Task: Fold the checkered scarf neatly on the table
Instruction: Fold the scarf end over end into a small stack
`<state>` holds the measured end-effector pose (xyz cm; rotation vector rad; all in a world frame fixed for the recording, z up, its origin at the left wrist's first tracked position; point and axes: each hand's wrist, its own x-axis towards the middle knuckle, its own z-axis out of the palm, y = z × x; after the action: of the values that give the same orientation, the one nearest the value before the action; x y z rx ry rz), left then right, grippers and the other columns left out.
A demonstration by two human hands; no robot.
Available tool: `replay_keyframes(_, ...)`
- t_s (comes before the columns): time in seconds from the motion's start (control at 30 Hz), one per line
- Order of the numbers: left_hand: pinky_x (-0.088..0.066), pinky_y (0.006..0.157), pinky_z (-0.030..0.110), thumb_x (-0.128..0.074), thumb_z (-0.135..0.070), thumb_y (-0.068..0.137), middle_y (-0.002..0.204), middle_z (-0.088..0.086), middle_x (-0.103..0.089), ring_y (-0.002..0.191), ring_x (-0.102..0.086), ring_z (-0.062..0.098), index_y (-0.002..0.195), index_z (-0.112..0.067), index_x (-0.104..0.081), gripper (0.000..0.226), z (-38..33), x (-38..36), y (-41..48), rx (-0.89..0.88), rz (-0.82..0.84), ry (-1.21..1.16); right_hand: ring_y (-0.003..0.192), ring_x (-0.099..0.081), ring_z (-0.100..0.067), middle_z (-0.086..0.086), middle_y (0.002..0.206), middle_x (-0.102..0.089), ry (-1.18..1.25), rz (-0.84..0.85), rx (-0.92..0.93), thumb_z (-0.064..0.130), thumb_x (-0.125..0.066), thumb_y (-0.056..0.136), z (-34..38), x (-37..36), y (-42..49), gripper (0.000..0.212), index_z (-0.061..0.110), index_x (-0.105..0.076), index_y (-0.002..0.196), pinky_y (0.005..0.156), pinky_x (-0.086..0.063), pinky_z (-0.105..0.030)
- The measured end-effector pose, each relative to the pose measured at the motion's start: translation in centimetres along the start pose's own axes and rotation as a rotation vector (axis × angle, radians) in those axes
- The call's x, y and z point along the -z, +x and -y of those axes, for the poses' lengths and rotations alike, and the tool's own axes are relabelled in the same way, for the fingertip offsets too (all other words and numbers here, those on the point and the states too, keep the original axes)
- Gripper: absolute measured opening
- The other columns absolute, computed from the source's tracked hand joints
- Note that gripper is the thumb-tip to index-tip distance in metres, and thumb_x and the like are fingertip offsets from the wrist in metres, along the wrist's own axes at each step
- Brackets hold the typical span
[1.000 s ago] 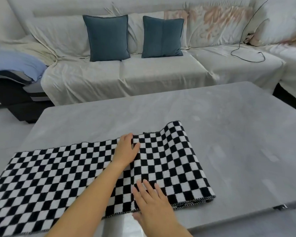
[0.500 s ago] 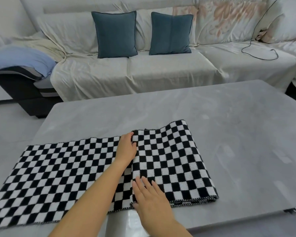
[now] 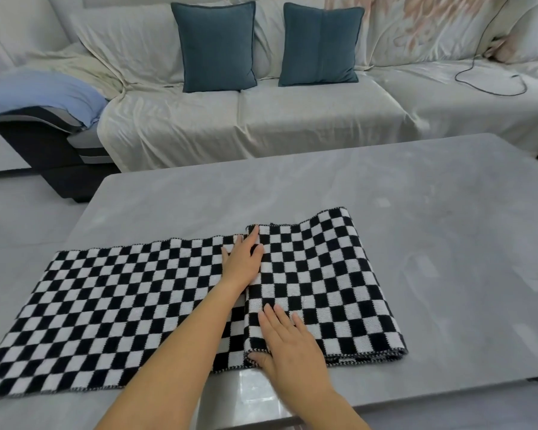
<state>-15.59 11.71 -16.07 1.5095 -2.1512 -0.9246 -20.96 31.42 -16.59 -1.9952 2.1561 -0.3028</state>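
Both hands (image 3: 243,259) press flat on the checkered scarf (image 3: 112,308).

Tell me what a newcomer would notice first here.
The black-and-white checkered scarf stretches across the near half of the grey table, its right end folded over itself. Both hands lie flat on it at the folded layer's edge: the left hand farther away, the right hand by the near hem. Behind, two teal cushions stand on the sofa.

The grey bench (image 3: 385,187) carries a black-and-white checkered scarf (image 3: 106,305), flat near its front edge. Left of the left hand (image 3: 242,259) it lies single; under the right hand (image 3: 289,346) and rightward it lies doubled.
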Motion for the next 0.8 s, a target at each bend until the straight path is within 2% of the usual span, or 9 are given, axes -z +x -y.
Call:
replay_keyframes(0.13,0.01,0.117,0.045,-0.035,-0.03,0.101,0.157,0.0,-0.022,0.146,-0.01,0.015,0.15,-0.026,-0.017,0.052,-0.2,0.4,-0.3,0.008,-0.012,-0.068,0.123,-0.05,-0.009,0.007,0.13,-0.057,0.015,0.031,-0.005,0.055,-0.004,0.095,0.0,-0.1,-0.1,0.071,0.022,-0.059,0.125,0.107,-0.019,-0.031)
replay_keyframes(0.23,0.007,0.118,0.046,-0.036,-0.027,0.101,0.158,0.003,-0.018,0.146,-0.005,0.014,0.151,-0.024,-0.014,0.055,-0.6,0.5,-0.6,0.023,-0.018,-0.104,0.122,-0.052,-0.012,0.007,0.129,-0.058,0.01,0.024,0.016,0.049,-0.004,0.098,0.1,-0.1,-0.2,0.066,0.025,-0.06,0.123,0.109,-0.013,-0.033)
replay_keyframes(0.37,0.001,0.118,0.048,-0.039,-0.026,0.1,0.159,0.006,-0.011,0.147,-0.002,0.02,0.151,-0.026,-0.012,0.057,-1.0,1.2,-1.2,0.048,-0.022,-0.19,0.121,-0.052,-0.013,0.008,0.129,-0.058,0.007,-0.006,0.061,0.044,-0.004,0.099,0.8,0.0,-0.4,0.063,0.028,-0.061,0.122,0.103,-0.024,-0.035)
replay_keyframes(0.57,0.003,0.119,0.045,-0.036,-0.029,0.101,0.159,0.009,-0.01,0.147,-0.001,0.021,0.151,-0.021,-0.007,0.059,-0.4,1.4,-1.0,0.043,-0.014,-0.074,0.119,-0.054,-0.013,0.009,0.127,-0.06,-0.001,0.001,0.074,0.044,-0.004,0.099,1.1,-0.1,-0.3,0.064,0.027,-0.062,0.121,0.101,-0.027,-0.034)
replay_keyframes(0.73,-0.001,0.119,0.044,-0.036,-0.038,0.1,0.159,0.0,-0.009,0.146,0.001,0.03,0.152,-0.019,0.001,0.067,0.2,0.8,-0.9,0.122,-0.002,-0.014,0.119,-0.055,-0.013,0.007,0.125,-0.062,-0.056,0.106,0.065,0.044,-0.001,0.098,0.8,-0.6,-0.2,0.069,0.025,-0.064,0.118,0.108,-0.011,-0.034)
replay_keyframes(0.8,-0.007,0.119,0.044,-0.038,-0.04,0.098,0.158,-0.004,-0.014,0.146,-0.004,0.029,0.151,-0.02,0.002,0.07,0.6,0.7,-0.7,0.13,0.003,-0.089,0.118,-0.056,-0.013,0.007,0.124,-0.062,-0.055,0.131,0.057,0.044,0.0,0.098,0.8,-0.6,-0.1,0.071,0.024,-0.065,0.117,0.108,-0.01,-0.035)
